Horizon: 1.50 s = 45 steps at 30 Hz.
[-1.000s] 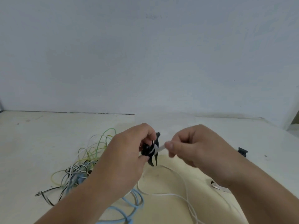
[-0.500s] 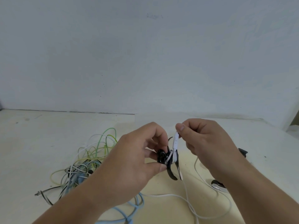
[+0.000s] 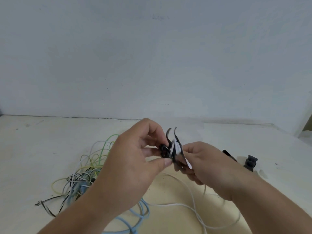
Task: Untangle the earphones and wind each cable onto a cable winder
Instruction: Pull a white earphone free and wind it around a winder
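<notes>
My left hand (image 3: 135, 159) pinches a black cable winder (image 3: 170, 146) above the table, its curved prongs pointing up. A few turns of white earphone cable (image 3: 175, 146) sit round the winder's middle. My right hand (image 3: 204, 162) grips the white cable just right of the winder and below it. The rest of that white cable (image 3: 190, 205) trails in loops over the table below my hands. A tangle of green, yellow, black-and-white and light blue earphone cables (image 3: 84, 176) lies on the table at the left.
Another black cable winder (image 3: 250, 162) lies on the table at the right, past my right wrist. A dark piece (image 3: 228, 154) shows just behind that wrist. The cream table (image 3: 33, 149) meets a pale wall at the back.
My right hand has swung from above the winder down to its right side, carrying the white cable round it. The winder has turned, with its prongs pointing up now.
</notes>
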Motion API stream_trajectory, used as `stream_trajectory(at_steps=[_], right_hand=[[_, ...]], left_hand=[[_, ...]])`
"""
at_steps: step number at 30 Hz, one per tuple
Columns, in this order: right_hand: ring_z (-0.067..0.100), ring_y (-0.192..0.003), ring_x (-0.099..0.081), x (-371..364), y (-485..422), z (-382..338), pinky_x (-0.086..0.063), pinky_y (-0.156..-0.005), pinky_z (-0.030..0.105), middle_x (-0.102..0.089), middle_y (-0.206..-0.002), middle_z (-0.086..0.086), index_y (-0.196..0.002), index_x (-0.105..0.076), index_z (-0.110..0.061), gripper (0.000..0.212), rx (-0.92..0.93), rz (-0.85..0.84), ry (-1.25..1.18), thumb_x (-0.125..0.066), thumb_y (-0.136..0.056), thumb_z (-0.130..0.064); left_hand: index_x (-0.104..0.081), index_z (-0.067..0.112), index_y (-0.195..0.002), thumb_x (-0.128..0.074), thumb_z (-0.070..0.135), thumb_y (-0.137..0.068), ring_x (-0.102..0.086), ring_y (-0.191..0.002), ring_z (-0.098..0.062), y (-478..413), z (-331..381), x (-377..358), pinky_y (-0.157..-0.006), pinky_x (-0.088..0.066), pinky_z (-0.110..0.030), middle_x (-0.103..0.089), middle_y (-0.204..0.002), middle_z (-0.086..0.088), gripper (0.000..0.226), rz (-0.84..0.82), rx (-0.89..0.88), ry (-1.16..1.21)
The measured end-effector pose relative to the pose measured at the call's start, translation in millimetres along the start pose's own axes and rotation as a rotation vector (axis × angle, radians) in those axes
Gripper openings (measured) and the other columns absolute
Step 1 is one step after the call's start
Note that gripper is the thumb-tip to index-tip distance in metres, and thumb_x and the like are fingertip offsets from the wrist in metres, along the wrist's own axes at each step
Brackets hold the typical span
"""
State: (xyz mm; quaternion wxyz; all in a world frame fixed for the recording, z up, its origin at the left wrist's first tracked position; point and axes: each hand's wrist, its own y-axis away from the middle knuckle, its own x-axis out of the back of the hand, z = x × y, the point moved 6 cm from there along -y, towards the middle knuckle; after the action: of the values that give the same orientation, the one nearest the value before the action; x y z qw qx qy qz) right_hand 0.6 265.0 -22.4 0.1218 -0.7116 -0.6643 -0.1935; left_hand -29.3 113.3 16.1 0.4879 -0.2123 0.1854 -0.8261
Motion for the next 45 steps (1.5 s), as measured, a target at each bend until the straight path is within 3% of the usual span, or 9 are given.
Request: stream_trajectory(at_steps=[3,6,13,19,23,28,33,42,45], right_hand=[[0.01,-0.048,-0.032,-11,4,-3,-0.026,-0.044,0.015,-0.041,-0.058,-0.002,-0.074,-0.065,-0.014,0.04,0.031,-0.134,0.023,-0.047,-0.103,-0.035],[0.009,-0.049,-0.031,-13,6,-7,-0.027,-0.044,0.013,-0.039,-0.057,-0.004,-0.081,-0.068,-0.009,0.037,0.077,-0.185,0.034,-0.046,-0.104,-0.028],[0.017,-0.056,-0.027,-10,9,-12,-0.025,-0.052,0.026,-0.035,-0.059,-0.001,-0.084,-0.073,-0.011,0.032,0.17,-0.23,0.097,-0.053,-0.102,-0.027],[0.021,-0.057,-0.029,-5,14,-29,-0.023,-0.054,0.033,-0.037,-0.058,0.003,-0.077,-0.072,-0.013,0.03,0.314,-0.153,0.017,-0.058,-0.089,-0.037],[0.01,-0.051,-0.031,8,17,-38,-0.028,-0.051,0.018,-0.036,-0.052,-0.008,-0.071,-0.07,-0.015,0.027,0.39,0.014,0.031,-0.058,-0.085,-0.035],[0.006,-0.046,-0.031,21,20,-41,-0.028,-0.045,0.014,-0.038,-0.048,-0.008,-0.063,-0.066,-0.016,0.027,0.412,0.254,0.141,-0.061,-0.09,-0.017],[0.006,-0.042,-0.029,33,16,-34,-0.025,-0.04,0.011,-0.036,-0.047,-0.011,-0.064,-0.066,-0.017,0.029,0.334,0.407,0.065,-0.063,-0.092,-0.023],[0.011,-0.042,-0.024,22,4,-11,-0.021,-0.041,0.019,-0.034,-0.051,-0.002,-0.052,-0.06,-0.021,0.045,0.059,0.213,-0.037,-0.057,-0.097,-0.024],[0.012,-0.046,-0.026,16,3,-7,-0.022,-0.046,0.022,-0.038,-0.056,0.001,-0.061,-0.064,-0.015,0.041,0.023,0.118,-0.031,-0.053,-0.1,-0.023]], left_hand=[[-0.061,0.023,-0.08,-0.079,-0.015,-0.069,-0.073,-0.079,-0.02,-2,-3,10,-0.075,-0.058,-0.028,-0.071,-0.085,-0.003,0.044,0.093,0.03,-0.063],[-0.061,0.028,-0.08,-0.08,-0.01,-0.072,-0.073,-0.076,-0.015,-4,-7,20,-0.071,-0.054,-0.019,-0.072,-0.085,0.003,0.044,0.153,0.055,-0.207],[-0.06,0.031,-0.082,-0.084,-0.002,-0.07,-0.068,-0.071,-0.003,-3,-12,23,-0.065,-0.049,-0.01,-0.068,-0.083,0.02,0.042,0.185,0.07,-0.425],[-0.059,0.035,-0.084,-0.085,0.004,-0.071,-0.064,-0.079,0.0,-2,-12,15,-0.069,-0.046,-0.008,-0.063,-0.088,0.025,0.043,0.053,0.017,-0.614],[-0.057,0.037,-0.091,-0.08,0.005,-0.077,-0.064,-0.082,0.0,0,-11,1,-0.07,-0.047,-0.01,-0.065,-0.089,0.02,0.043,-0.103,-0.012,-0.63],[-0.054,0.038,-0.094,-0.081,0.0,-0.076,-0.066,-0.081,-0.003,7,-4,-11,-0.072,-0.048,-0.011,-0.066,-0.093,0.018,0.049,-0.203,0.028,-0.442],[-0.058,0.032,-0.092,-0.08,-0.007,-0.067,-0.067,-0.082,-0.017,2,-5,-6,-0.077,-0.059,-0.033,-0.068,-0.089,0.004,0.052,-0.203,0.072,-0.191],[-0.06,0.026,-0.086,-0.079,-0.004,-0.059,-0.068,-0.08,-0.017,-1,-6,-2,-0.073,-0.054,-0.026,-0.068,-0.085,-0.001,0.045,-0.141,0.055,-0.001],[-0.059,0.022,-0.086,-0.08,-0.004,-0.059,-0.069,-0.079,-0.017,-3,-4,1,-0.073,-0.056,-0.026,-0.069,-0.085,-0.003,0.043,-0.089,0.027,0.023]])
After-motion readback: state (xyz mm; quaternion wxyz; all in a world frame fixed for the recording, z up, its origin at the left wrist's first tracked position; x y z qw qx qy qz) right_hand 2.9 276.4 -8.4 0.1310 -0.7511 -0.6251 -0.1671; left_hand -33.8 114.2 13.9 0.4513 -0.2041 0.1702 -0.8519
